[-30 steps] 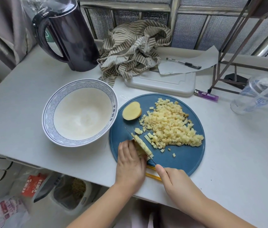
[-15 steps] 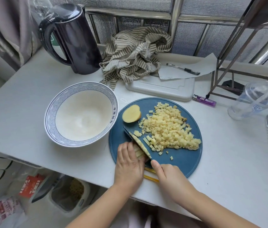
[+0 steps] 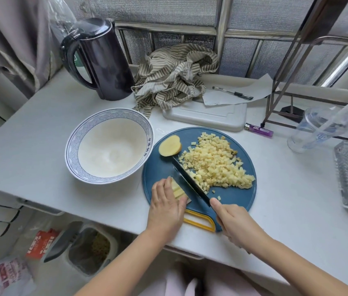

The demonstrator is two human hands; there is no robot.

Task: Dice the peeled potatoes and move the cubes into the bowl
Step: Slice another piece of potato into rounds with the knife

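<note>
A round blue cutting board with a yellow handle lies at the table's front edge. A heap of small potato cubes covers its right half, and a potato half sits at its upper left. My left hand holds down a stack of potato strips at the board's lower left. My right hand grips a dark knife, whose blade lies slanted between the strips and the heap. The white bowl with a blue patterned rim stands empty to the left of the board.
A dark kettle and a striped cloth are at the back. A white tray, paper with a pen, a purple lighter, a plastic cup and a metal rack stand right. The table edge runs just below the board.
The knife has moved right, away from the strips, pushing freshly cut pieces toward the heap. My left hand stays on the strips. The camera has shifted slightly.
</note>
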